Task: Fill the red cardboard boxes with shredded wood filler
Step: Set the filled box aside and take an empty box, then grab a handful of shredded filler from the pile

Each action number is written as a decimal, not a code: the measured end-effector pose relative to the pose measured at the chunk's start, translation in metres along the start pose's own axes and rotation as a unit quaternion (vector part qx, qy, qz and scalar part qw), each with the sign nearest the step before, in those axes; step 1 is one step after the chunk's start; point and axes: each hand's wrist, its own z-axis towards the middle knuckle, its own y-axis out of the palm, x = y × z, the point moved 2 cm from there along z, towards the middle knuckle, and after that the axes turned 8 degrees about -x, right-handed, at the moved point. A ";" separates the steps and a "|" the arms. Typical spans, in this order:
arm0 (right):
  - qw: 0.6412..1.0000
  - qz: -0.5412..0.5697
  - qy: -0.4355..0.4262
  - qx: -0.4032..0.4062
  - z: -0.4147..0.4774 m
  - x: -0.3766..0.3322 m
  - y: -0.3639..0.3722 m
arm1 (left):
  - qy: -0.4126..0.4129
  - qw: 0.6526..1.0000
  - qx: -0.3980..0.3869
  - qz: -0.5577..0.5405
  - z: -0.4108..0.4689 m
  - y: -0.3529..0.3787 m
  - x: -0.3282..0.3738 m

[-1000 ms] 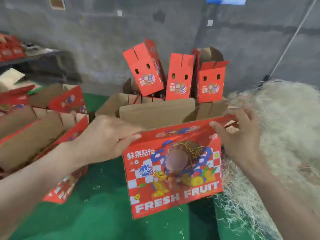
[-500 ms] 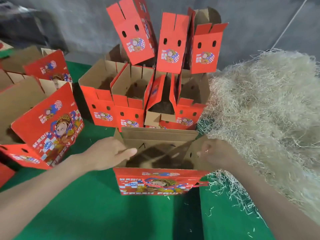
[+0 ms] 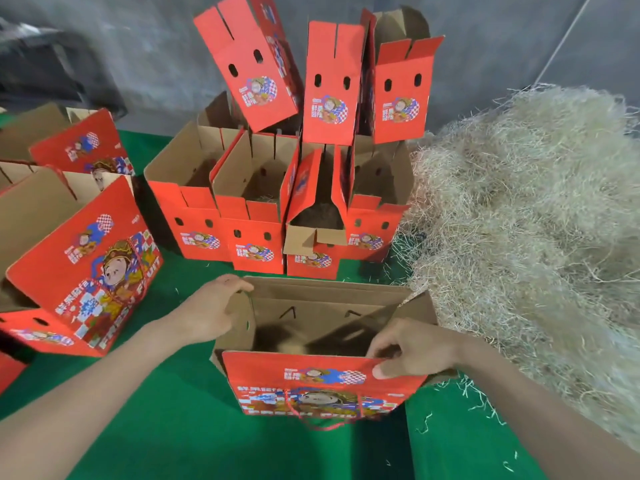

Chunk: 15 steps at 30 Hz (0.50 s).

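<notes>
Gripping flap of front box (image 3: 322, 386) with left hand (image 3: 207, 310); pinching near wall with right hand (image 3: 412, 351); looks unfilled; scooping from filler pile (image 3: 519, 202) pending.

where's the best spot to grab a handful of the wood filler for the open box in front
Take the thin fringe of the wood filler pile beside the right flap of the open box, coming from above with the right hand; strands there lie loose right next to the box.

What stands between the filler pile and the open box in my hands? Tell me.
Nothing visible. The box is open on top and sits beside the shredded wood filler; the left hand and right hand grip only its edges.
</notes>
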 end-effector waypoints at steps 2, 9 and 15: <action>0.999 0.048 -0.003 -0.016 -0.004 0.000 0.002 | 0.014 0.991 0.087 0.096 -0.004 0.001 0.009; 0.971 0.056 -0.029 0.231 -0.011 0.010 0.002 | 0.257 0.932 0.243 0.083 -0.013 0.018 0.099; 0.898 0.065 -0.023 0.435 -0.048 0.049 0.003 | 0.340 0.933 0.101 0.067 0.000 0.051 0.165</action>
